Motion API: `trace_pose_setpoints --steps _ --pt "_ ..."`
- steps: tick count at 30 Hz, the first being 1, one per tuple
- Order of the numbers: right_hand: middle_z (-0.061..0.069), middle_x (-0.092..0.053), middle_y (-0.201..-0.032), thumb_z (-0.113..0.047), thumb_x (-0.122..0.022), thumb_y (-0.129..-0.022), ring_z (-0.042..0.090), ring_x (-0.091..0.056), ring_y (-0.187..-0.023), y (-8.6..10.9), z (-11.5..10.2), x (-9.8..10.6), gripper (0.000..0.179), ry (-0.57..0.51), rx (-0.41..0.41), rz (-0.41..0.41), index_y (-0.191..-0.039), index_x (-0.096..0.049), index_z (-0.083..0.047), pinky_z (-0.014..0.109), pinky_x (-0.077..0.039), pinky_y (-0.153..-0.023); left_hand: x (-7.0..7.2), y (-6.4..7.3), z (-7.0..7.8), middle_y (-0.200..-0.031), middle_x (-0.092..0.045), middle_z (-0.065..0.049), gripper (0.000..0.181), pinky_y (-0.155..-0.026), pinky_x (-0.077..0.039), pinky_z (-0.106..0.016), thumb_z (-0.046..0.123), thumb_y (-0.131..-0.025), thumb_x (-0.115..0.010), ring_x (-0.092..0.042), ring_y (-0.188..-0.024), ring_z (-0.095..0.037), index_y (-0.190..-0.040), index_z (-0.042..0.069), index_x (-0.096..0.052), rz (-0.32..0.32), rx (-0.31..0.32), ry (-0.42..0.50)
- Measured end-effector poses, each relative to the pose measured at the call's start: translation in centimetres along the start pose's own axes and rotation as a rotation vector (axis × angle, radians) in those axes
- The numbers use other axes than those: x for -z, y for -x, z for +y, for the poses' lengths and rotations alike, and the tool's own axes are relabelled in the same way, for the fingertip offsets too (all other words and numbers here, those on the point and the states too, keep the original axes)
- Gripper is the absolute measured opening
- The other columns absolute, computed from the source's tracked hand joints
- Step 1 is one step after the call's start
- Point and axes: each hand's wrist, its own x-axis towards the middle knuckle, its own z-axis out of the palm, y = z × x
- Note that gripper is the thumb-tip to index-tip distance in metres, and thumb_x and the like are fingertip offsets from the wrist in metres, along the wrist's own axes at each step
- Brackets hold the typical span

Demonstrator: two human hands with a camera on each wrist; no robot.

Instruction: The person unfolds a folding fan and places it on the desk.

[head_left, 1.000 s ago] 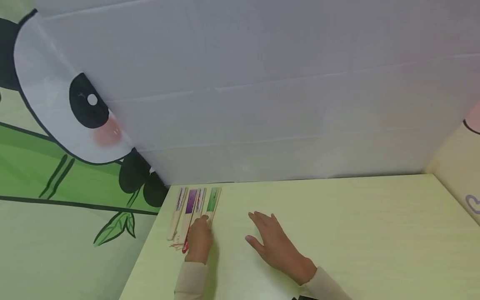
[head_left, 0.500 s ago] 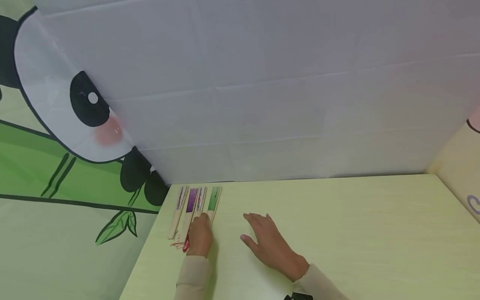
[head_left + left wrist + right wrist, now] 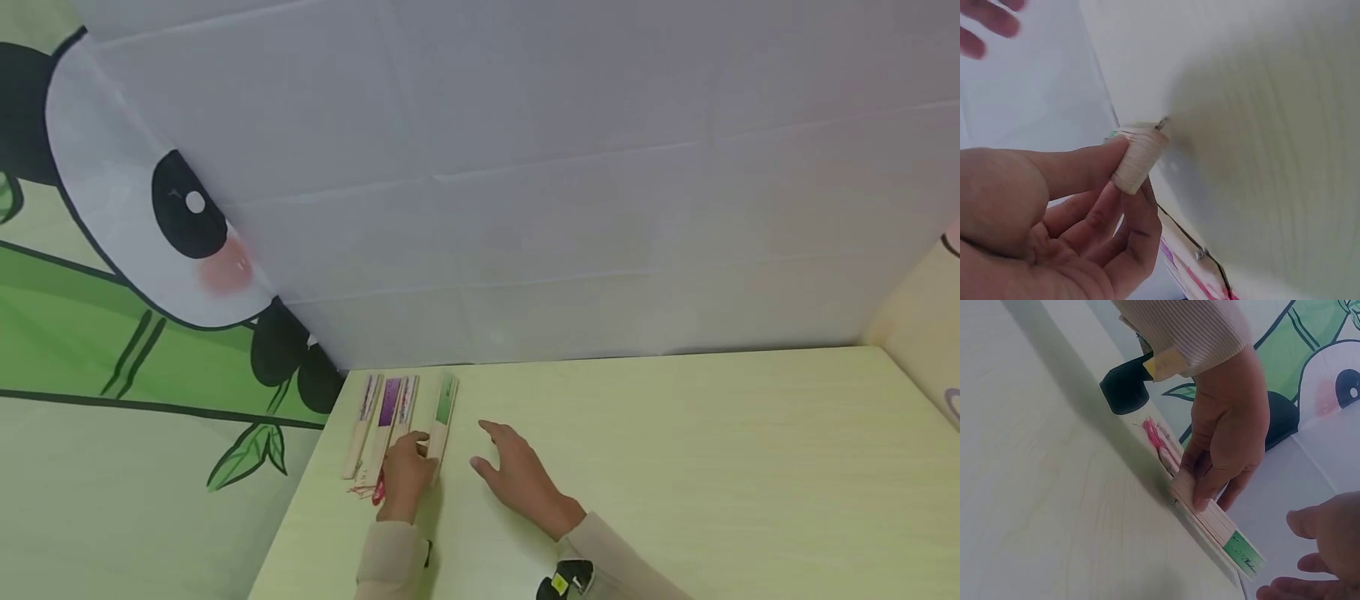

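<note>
My left hand (image 3: pixel 407 477) pinches the wooden handle end of a folded hand fan (image 3: pixel 446 402) between thumb and fingers. The fan has pale wooden ribs and a green panel toward its far end. In the left wrist view its rib ends (image 3: pixel 1141 159) point at the camera, a small metal pin sticking out. Several other folded fans lie side by side on the table just left of it, one with a purple panel (image 3: pixel 389 402). A red tassel (image 3: pixel 378 490) shows by the left hand. My right hand (image 3: pixel 521 479) hovers to the right, fingers spread and holding nothing.
The pale wood-grain table (image 3: pixel 675 458) meets a white wall sheet (image 3: pixel 562 208) along its back edge. A panda and bamboo picture (image 3: pixel 112 350) covers the left wall. A dark wrist device (image 3: pixel 576 575) sits on the right sleeve.
The green fan has shifted right in the left hand's pinch, widening the gap to the other fans. The right hand has drifted left toward it, its fingers a little more curved.
</note>
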Motion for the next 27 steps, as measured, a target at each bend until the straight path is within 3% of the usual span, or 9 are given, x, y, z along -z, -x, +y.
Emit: trace_pose_setpoints --steps 7,12,20,27 --pt "0.031 -0.055 -0.144 -0.012 -0.068 -0.104 0.046 -0.065 -0.121 -0.3 -0.5 -2.1 0.059 -0.107 -0.046 0.040 -0.153 -0.043 0.008 0.058 -0.059 -0.095 0.7 1.4 0.2 -0.094 -0.075 -0.020 0.040 -0.069 -0.061 -0.047 -0.003 -0.084 -0.080 -0.075 -0.080 -0.033 -0.122 -0.010 -0.069 -0.084 0.029 0.152" --pt "0.035 -0.058 -0.141 -0.007 -0.066 -0.104 0.045 -0.071 -0.113 -0.6 -0.6 -2.8 0.060 -0.180 -0.113 0.109 -0.154 -0.038 0.013 0.053 -0.063 -0.088 0.9 2.4 1.6 -0.098 -0.075 -0.022 0.041 -0.065 -0.063 -0.041 -0.004 -0.087 -0.078 -0.076 -0.081 -0.034 -0.126 -0.010 -0.067 -0.160 -0.007 0.294" --pt "0.031 -0.068 -0.116 0.001 -0.061 -0.103 0.037 -0.077 -0.089 -1.1 -0.2 -1.4 0.043 -0.468 -0.220 0.254 -0.142 -0.052 0.017 0.039 -0.067 -0.071 0.7 3.5 4.1 -0.108 -0.074 -0.020 0.043 -0.067 -0.059 -0.032 -0.004 -0.092 -0.075 -0.072 -0.083 -0.022 -0.134 -0.008 -0.064 -0.339 0.031 0.518" --pt "0.020 -0.070 -0.106 -0.001 -0.065 -0.102 0.020 -0.073 -0.084 0.4 -0.2 0.1 0.030 -0.556 -0.351 0.302 -0.129 -0.065 0.012 0.040 -0.067 -0.070 0.1 3.9 4.4 -0.108 -0.073 -0.015 0.044 -0.073 -0.064 -0.036 -0.001 -0.095 -0.073 -0.070 -0.084 -0.018 -0.136 -0.006 -0.060 -0.494 0.039 0.612"
